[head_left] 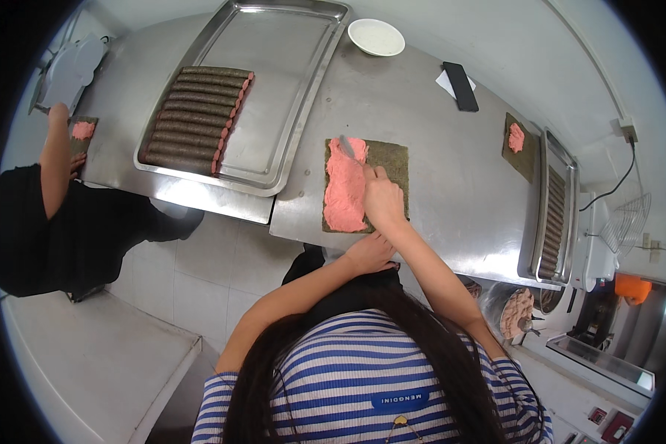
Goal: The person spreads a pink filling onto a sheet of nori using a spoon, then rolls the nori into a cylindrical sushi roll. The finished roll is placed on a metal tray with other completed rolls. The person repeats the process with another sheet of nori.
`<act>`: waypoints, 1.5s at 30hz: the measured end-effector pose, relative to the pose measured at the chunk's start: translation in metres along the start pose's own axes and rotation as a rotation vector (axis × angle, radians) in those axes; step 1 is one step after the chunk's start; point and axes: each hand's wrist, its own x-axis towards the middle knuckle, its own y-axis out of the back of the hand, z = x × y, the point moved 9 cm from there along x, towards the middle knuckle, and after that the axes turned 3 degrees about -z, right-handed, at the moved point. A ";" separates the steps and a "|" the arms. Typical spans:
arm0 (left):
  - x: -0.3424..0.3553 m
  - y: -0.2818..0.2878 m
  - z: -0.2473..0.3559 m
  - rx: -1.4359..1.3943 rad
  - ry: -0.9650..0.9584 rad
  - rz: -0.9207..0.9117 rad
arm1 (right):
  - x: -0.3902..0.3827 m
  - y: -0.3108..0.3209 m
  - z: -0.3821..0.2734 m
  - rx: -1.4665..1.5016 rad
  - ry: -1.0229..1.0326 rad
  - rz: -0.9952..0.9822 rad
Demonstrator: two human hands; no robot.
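On the steel table in front of me lies a dark green seaweed sheet (389, 154). Pink paste (342, 196) covers its left part in a thick band, while a strip at the right stays bare. My right hand (385, 200) is closed around a spreading knife (346, 146), its metal blade resting on the paste near the far end. Most of the handle is hidden by the fingers. At the table's near edge, just below the sheet, my left hand (371, 254) lies with fingers extended, partly behind my right wrist, and nothing shows in it.
Left of the sheet, a steel tray (277, 96) holds a row of seaweed rolls (196, 122) with pink filling. Beyond are a white bowl (377, 37) and a black phone (460, 86). A second sheet (522, 152) and tray (538, 244) stand right. A co-worker's arm (55, 159) is far left.
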 end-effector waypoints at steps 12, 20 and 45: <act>-0.004 0.032 0.005 0.031 0.006 -0.095 | 0.012 0.020 0.012 0.059 -0.050 0.101; -0.004 0.018 0.003 0.082 -0.039 0.214 | 0.013 0.004 -0.020 0.063 -0.006 0.047; -0.007 0.049 0.006 0.125 -0.009 0.225 | -0.001 0.052 0.002 0.007 0.213 -0.052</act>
